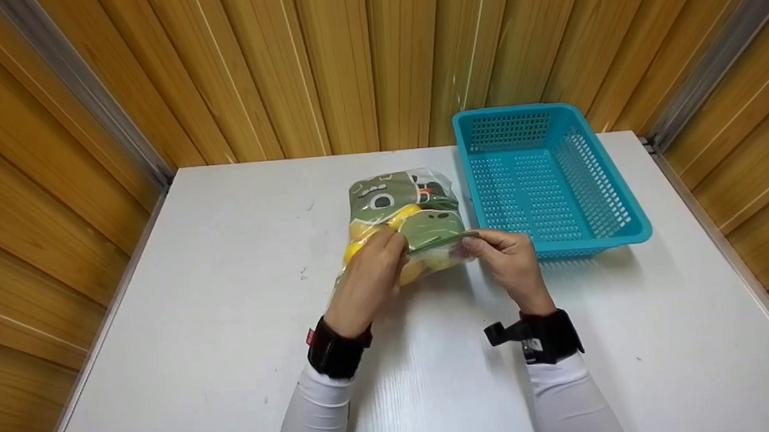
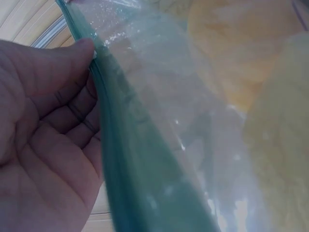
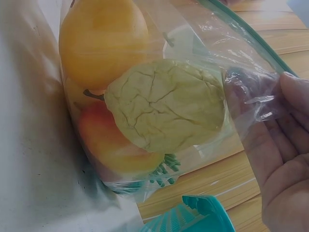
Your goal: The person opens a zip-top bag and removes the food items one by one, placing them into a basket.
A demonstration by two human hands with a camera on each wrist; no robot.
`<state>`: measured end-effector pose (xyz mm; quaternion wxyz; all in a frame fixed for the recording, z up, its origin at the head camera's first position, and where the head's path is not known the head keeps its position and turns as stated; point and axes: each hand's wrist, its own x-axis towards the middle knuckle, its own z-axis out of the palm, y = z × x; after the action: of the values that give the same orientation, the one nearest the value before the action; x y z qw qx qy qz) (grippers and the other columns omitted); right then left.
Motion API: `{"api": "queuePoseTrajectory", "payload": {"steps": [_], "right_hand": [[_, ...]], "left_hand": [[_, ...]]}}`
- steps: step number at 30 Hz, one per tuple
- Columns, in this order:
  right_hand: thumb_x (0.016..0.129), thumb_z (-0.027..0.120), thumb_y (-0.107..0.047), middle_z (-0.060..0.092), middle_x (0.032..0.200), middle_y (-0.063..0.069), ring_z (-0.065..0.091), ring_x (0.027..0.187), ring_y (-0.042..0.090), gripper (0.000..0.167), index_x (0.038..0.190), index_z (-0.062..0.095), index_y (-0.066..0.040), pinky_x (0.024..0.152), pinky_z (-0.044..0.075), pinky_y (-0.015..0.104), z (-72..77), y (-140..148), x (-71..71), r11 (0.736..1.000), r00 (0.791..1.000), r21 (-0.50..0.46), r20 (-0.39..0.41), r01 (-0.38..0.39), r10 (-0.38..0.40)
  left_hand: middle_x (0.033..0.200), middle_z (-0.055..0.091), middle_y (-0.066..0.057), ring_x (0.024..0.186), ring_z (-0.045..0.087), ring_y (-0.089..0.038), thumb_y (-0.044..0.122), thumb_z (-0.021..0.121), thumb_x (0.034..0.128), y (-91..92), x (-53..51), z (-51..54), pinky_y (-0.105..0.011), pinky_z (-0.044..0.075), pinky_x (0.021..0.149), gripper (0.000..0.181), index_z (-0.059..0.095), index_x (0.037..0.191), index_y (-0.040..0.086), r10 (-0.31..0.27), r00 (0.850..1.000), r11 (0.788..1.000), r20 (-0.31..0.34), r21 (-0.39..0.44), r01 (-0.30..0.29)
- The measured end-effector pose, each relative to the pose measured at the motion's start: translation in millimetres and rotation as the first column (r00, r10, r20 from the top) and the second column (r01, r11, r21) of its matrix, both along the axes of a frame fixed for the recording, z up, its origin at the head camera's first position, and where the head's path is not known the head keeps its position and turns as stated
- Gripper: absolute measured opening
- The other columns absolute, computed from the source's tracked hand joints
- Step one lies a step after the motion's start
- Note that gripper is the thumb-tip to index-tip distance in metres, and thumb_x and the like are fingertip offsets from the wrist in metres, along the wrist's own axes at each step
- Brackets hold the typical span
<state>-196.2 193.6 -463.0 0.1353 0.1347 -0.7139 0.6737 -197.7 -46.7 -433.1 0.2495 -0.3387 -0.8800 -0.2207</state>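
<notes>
A clear zip-lock bag point(image 1: 435, 221) with a green cartoon print stands between both hands on the white table, its green zip strip towards me. My left hand point(image 1: 370, 270) pinches that strip at its left part; in the left wrist view the thumb point(image 2: 79, 55) presses on the green edge. At the other end, my right hand point(image 1: 513, 260) pinches the bag's top corner between thumb and fingers. Through the plastic, the right wrist view shows a wrinkled pale-green round item point(image 3: 166, 106), an orange-yellow fruit point(image 3: 104, 41) and a red-yellow fruit point(image 3: 113, 142).
A turquoise perforated basket point(image 1: 624, 198) stands right of the bag near the table's back, with nothing seen inside. The white table point(image 1: 228, 285) ends at wood-patterned panels point(image 1: 342, 65) at the back and both sides.
</notes>
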Motion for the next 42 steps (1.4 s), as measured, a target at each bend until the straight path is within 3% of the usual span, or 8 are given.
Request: {"api": "queuePoseTrajectory", "payload": {"steps": [8,14,21,24,34,42], "right_hand": [[0.094,0.066,0.009,0.078,0.089,0.014,0.074,0.078,0.009,0.016,0.106,0.07,0.019,0.073,0.059,0.023,0.4,1.2,-0.5,0.999,0.999,0.009,0.02,0.03,-0.031],[0.095,0.065,0.008,0.077,0.089,0.019,0.076,0.079,0.012,0.016,0.104,0.07,0.02,0.073,0.06,0.025,0.9,1.5,-0.4,1.0,1.0,-0.027,0.008,0.007,-0.006],[0.095,0.063,0.009,0.079,0.086,0.006,0.076,0.079,0.014,0.016,0.104,0.069,0.022,0.075,0.061,0.028,0.3,2.2,-1.4,0.997,1.0,-0.074,0.006,-0.013,0.013],[0.096,0.063,0.009,0.079,0.086,0.007,0.077,0.078,0.015,0.016,0.103,0.068,0.022,0.075,0.061,0.028,-0.2,2.5,-2.1,0.996,1.0,-0.088,0.0,-0.023,0.023],[0.095,0.066,0.006,0.078,0.085,0.007,0.074,0.077,0.01,0.016,0.103,0.071,0.018,0.073,0.059,0.024,2.1,2.6,-1.0,0.996,0.994,-0.041,0.077,0.08,-0.077],[0.096,0.065,0.005,0.078,0.084,0.009,0.076,0.076,0.014,0.016,0.103,0.071,0.018,0.073,0.061,0.027,2.7,3.5,-1.1,0.995,0.995,-0.077,0.08,0.067,-0.061]], "left_hand": [[0.09,0.057,-0.007,0.081,0.056,-0.023,-0.005,0.068,0.0917,-3.5,-0.4,1.6,-0.035,0.054,0.072,0.013,0.058,0.091,0.003,0.003,1.0,1.0,0.01,0.011,-0.003],[0.091,0.057,-0.008,0.084,0.057,-0.023,-0.004,0.066,0.0947,-6.3,-0.7,2.3,-0.036,0.054,0.074,0.009,0.058,0.094,0.001,0.015,0.999,1.0,0.043,0.012,-0.015],[0.092,0.057,-0.008,0.086,0.058,-0.023,-0.003,0.066,0.0948,-8.2,-1.0,2.4,-0.038,0.054,0.077,0.009,0.059,0.094,0.001,0.01,0.999,0.999,0.045,0.044,-0.012],[0.092,0.057,-0.008,0.086,0.059,-0.023,-0.002,0.067,0.0952,-9.1,-0.8,2.4,-0.038,0.055,0.077,0.009,0.059,0.095,0.002,0.014,0.999,0.998,0.044,0.056,-0.016],[0.098,0.062,-0.009,0.089,0.062,-0.025,-0.002,0.068,0.0944,-12.0,-0.7,4.6,-0.039,0.056,0.078,0.009,0.061,0.1,0.001,0.042,0.997,0.998,0.068,0.037,-0.044],[0.094,0.06,-0.008,0.087,0.061,-0.024,-0.005,0.068,0.0932,-14.5,-0.8,6.3,-0.039,0.056,0.077,0.012,0.062,0.101,0.001,0.054,0.993,0.997,0.108,0.058,-0.06]]}}
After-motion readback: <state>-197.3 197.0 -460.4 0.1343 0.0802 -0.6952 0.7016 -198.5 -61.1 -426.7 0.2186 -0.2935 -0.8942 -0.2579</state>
